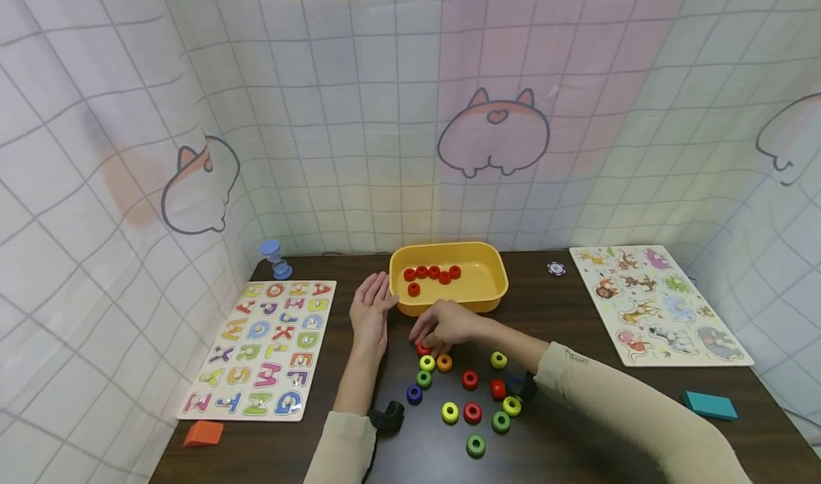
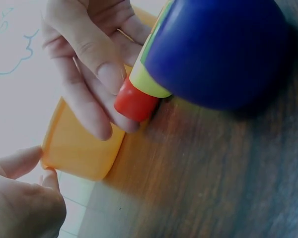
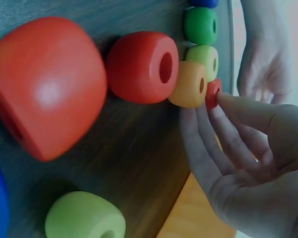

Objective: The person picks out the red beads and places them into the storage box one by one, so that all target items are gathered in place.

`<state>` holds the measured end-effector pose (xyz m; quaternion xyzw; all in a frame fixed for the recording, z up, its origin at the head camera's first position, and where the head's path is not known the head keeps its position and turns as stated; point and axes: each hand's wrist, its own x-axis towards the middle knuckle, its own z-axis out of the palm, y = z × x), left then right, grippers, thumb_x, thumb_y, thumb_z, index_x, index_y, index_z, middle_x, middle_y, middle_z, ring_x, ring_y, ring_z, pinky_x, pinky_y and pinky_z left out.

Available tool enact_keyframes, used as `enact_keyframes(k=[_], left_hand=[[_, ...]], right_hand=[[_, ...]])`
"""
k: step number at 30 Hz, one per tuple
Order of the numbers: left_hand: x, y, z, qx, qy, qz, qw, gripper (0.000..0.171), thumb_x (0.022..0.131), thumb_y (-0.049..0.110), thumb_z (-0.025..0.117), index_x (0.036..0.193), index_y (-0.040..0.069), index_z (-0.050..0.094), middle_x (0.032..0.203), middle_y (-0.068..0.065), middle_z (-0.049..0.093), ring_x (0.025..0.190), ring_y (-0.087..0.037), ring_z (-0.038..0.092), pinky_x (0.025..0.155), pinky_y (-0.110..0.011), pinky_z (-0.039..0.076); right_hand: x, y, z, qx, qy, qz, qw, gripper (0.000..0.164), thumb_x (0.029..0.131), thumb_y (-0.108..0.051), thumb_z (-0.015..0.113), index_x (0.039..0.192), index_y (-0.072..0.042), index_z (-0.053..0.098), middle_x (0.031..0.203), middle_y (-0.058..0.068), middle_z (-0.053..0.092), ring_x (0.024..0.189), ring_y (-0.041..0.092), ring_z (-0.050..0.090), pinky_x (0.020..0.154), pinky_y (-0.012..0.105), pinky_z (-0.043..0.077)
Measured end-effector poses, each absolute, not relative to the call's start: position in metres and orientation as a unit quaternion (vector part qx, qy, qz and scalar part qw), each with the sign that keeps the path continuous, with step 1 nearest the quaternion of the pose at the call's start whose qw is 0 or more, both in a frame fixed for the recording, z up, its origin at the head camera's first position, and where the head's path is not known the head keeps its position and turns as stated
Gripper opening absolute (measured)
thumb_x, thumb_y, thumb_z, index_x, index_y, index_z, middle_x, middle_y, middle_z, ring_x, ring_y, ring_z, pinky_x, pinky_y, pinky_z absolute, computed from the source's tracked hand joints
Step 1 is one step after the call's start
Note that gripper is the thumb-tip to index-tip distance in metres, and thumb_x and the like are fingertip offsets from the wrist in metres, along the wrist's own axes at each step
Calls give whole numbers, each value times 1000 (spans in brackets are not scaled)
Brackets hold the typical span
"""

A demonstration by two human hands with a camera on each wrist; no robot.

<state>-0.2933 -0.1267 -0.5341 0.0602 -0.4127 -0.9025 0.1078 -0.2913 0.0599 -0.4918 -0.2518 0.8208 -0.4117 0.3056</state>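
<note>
My right hand point(image 1: 447, 325) pinches a red bead point(image 3: 213, 93) between thumb and fingers, just in front of the yellow bin point(image 1: 490, 304). The left wrist view also shows this red bead point(image 2: 135, 101) at the fingertips. My left hand point(image 1: 370, 314) lies along the bin's left side with its fingers extended, the thumb touching the wall near the rim. Inside the bin, several red beads point(image 1: 434, 272) sit toward the left. Close to the right hand stand an orange bead point(image 1: 439, 368), a yellow-green bead point(image 1: 421, 368) and a green bead point(image 1: 418, 383).
More beads in red point(image 1: 470, 385), green point(image 1: 476, 453), yellow point(image 1: 444, 418) and blue point(image 1: 408, 398) are scattered nearer the front. A letter puzzle board point(image 1: 221, 398) lies left, an animal puzzle board point(image 1: 648, 306) right. An hourglass point(image 1: 276, 259), orange block point(image 1: 204, 433) and teal block point(image 1: 710, 405) are near the edges.
</note>
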Motion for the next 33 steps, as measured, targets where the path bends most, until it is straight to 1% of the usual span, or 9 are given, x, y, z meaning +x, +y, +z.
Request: enact_keyframes(k=[4, 8, 13, 17, 21, 24, 28, 33], left_hand=[[-293, -127, -534, 58, -416, -901, 105, 64, 83, -25, 55, 139, 3, 42, 144, -18, 47, 135, -27, 45, 113, -41, 35], [-293, -128, -534, 50, -422, -899, 105, 65, 83, -25, 56, 140, 3, 41, 147, -21, 43, 137, -29, 43, 114, -41, 34], [-294, -129, -534, 53, -429, -895, 106, 65, 81, -24, 59, 138, 5, 44, 141, -15, 50, 136, -30, 44, 113, -42, 35], [-295, -130, -534, 58, -424, -898, 107, 66, 80, -25, 60, 137, 5, 46, 139, -14, 52, 134, -28, 47, 113, -43, 35], [-296, -129, -536, 64, -422, -898, 106, 65, 81, -25, 59, 137, 6, 46, 140, -14, 52, 132, -25, 49, 112, -39, 38], [-296, -128, -537, 66, -422, -898, 104, 66, 81, -25, 59, 137, 6, 46, 140, -15, 52, 132, -24, 50, 112, -39, 38], [-295, -127, -538, 68, -421, -898, 104, 66, 80, -25, 59, 138, 6, 46, 139, -13, 53, 131, -23, 51, 113, -42, 36], [-296, -128, -537, 66, -421, -898, 105, 66, 81, -24, 59, 138, 6, 46, 142, -15, 51, 131, -24, 50, 114, -43, 35]], right_hand=[[-294, 60, -480, -250, 803, -439, 317, 21, 89, 0, 67, 109, -4, 73, 97, 13, 73, 77, 34, 72, 69, 47, 61], [-304, 63, -461, -246, 776, -472, 338, 22, 90, 0, 67, 111, -2, 71, 101, 14, 73, 80, 37, 72, 73, 50, 60], [-327, 68, -434, -236, 776, -479, 335, 24, 91, -2, 65, 115, 0, 69, 103, 13, 73, 83, 38, 72, 76, 50, 59], [-352, 71, -424, -200, 792, -478, 323, 25, 92, -2, 64, 117, 0, 68, 106, 15, 72, 89, 41, 70, 80, 52, 58], [-374, 72, -429, -156, 808, -474, 312, 27, 94, -2, 61, 120, 1, 67, 108, 17, 71, 95, 44, 68, 86, 55, 55], [-384, 73, -442, -131, 819, -472, 299, 29, 93, -2, 61, 121, 2, 66, 107, 19, 71, 93, 44, 68, 85, 55, 55], [-395, 70, -463, -101, 820, -480, 295, 30, 92, -1, 62, 121, 4, 65, 104, 20, 72, 88, 40, 71, 81, 52, 57], [-401, 64, -477, -80, 815, -490, 298, 28, 90, 3, 62, 118, 4, 67, 105, 21, 71, 88, 40, 71, 81, 50, 58]])
